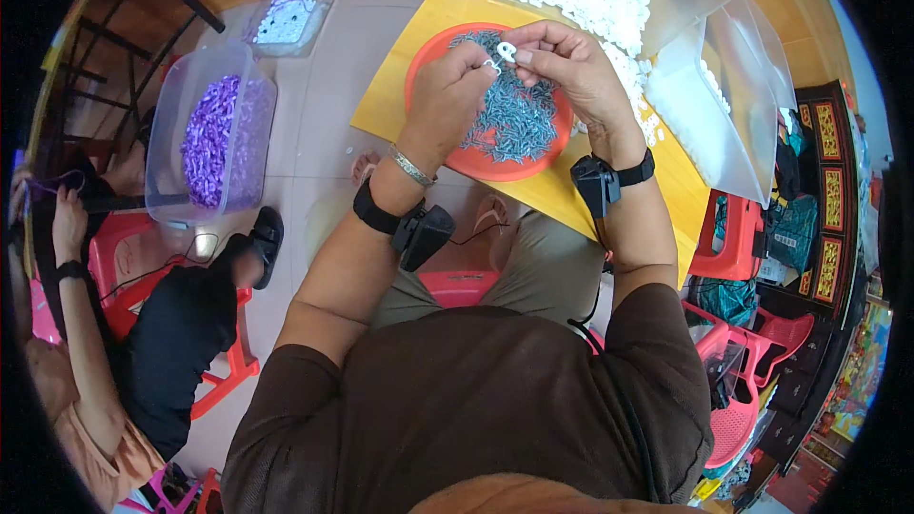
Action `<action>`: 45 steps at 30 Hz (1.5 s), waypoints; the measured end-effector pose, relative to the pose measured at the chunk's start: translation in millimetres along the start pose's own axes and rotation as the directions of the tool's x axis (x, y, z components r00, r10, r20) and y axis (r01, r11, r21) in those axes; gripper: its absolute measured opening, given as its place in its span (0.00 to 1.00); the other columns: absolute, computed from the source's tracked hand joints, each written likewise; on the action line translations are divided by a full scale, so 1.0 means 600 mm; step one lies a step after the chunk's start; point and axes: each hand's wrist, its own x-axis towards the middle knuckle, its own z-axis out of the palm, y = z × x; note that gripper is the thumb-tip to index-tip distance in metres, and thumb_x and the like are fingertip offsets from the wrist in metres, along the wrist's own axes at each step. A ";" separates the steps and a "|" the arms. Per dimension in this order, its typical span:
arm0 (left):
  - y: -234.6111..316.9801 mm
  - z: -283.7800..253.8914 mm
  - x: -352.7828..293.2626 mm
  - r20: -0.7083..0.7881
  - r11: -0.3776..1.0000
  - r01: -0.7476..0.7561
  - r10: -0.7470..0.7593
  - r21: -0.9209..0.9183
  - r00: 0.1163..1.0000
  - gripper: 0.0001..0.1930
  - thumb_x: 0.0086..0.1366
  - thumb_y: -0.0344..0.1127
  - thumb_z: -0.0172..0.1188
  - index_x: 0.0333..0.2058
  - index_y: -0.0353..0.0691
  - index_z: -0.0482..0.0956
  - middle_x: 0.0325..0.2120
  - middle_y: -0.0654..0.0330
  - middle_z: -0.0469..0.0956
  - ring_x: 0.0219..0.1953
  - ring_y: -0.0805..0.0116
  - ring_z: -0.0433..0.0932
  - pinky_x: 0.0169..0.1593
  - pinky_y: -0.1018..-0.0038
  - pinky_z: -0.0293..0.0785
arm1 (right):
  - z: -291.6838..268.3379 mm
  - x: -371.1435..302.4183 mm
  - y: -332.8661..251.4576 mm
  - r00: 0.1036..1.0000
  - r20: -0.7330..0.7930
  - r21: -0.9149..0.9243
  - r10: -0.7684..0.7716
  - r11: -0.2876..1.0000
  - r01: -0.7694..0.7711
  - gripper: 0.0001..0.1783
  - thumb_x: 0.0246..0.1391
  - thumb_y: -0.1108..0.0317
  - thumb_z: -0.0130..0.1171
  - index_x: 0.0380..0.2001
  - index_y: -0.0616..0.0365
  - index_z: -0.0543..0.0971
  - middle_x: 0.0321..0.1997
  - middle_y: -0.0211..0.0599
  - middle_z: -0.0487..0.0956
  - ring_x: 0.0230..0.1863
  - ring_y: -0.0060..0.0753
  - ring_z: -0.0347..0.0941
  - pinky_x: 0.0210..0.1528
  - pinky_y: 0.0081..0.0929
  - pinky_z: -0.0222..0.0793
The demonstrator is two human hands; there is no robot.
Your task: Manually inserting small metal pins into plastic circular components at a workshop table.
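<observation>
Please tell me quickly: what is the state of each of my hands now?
Left hand: closed, pinching a small white piece, partly hidden.
Right hand: thumb and forefinger closed on a white looped piece.

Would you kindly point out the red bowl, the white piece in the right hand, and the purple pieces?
Red bowl (502, 170): head view, near rim.
White piece (504, 47): head view, upper left part.
Purple pieces (211, 138): head view, middle of the heap.

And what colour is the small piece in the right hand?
White; the small piece shows best in the head view.
</observation>
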 end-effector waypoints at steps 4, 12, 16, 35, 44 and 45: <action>-0.002 0.001 -0.001 -0.004 1.000 -0.025 0.025 0.012 1.000 0.07 0.57 0.33 0.51 0.26 0.35 0.72 0.12 0.62 0.69 0.16 0.75 0.69 0.22 0.76 0.65 | 0.003 -0.002 -0.003 0.999 -0.012 -0.072 -0.030 0.997 0.029 0.12 0.51 0.73 0.58 0.40 0.63 0.78 0.28 0.27 0.77 0.26 0.14 0.70 0.33 0.12 0.68; 0.006 0.002 -0.006 0.022 1.000 0.024 -0.024 0.003 0.999 0.07 0.60 0.32 0.51 0.24 0.38 0.69 0.17 0.69 0.64 0.19 0.81 0.63 0.24 0.84 0.62 | 0.008 -0.008 -0.004 0.996 -0.012 -0.179 -0.094 0.980 0.090 0.13 0.51 0.73 0.58 0.41 0.64 0.77 0.28 0.27 0.77 0.27 0.13 0.70 0.33 0.12 0.67; 0.000 0.002 -0.004 -0.025 0.997 -0.027 0.029 0.068 0.999 0.09 0.57 0.34 0.51 0.26 0.34 0.72 0.13 0.60 0.69 0.17 0.72 0.70 0.23 0.74 0.65 | 0.014 -0.013 -0.012 0.995 0.007 -0.213 -0.099 0.972 0.098 0.12 0.51 0.73 0.58 0.41 0.64 0.77 0.30 0.27 0.78 0.30 0.12 0.71 0.35 0.12 0.68; 0.006 0.004 -0.006 0.006 0.975 0.102 -0.103 -0.197 0.995 0.06 0.60 0.33 0.50 0.27 0.38 0.72 0.18 0.67 0.69 0.20 0.80 0.69 0.25 0.84 0.65 | 0.041 -0.018 -0.002 0.968 0.007 -0.502 -0.251 0.836 0.221 0.16 0.44 0.73 0.63 0.39 0.63 0.77 0.23 0.26 0.75 0.25 0.14 0.69 0.28 0.15 0.67; 0.008 0.000 -0.004 0.053 0.944 0.145 -0.136 -0.298 0.989 0.10 0.63 0.36 0.47 0.27 0.38 0.73 0.17 0.66 0.71 0.20 0.80 0.69 0.25 0.85 0.66 | 0.055 -0.024 -0.011 0.920 0.038 -0.682 -0.389 0.663 0.308 0.15 0.40 0.74 0.61 0.37 0.59 0.78 0.21 0.33 0.73 0.22 0.24 0.69 0.26 0.19 0.68; 0.006 0.001 -0.004 0.049 0.943 0.141 -0.133 -0.301 0.990 0.10 0.63 0.36 0.47 0.27 0.38 0.73 0.18 0.66 0.71 0.20 0.80 0.69 0.26 0.85 0.66 | 0.056 -0.024 -0.010 0.920 0.038 -0.683 -0.389 0.662 0.308 0.15 0.40 0.74 0.61 0.37 0.59 0.78 0.21 0.33 0.73 0.22 0.24 0.69 0.26 0.19 0.68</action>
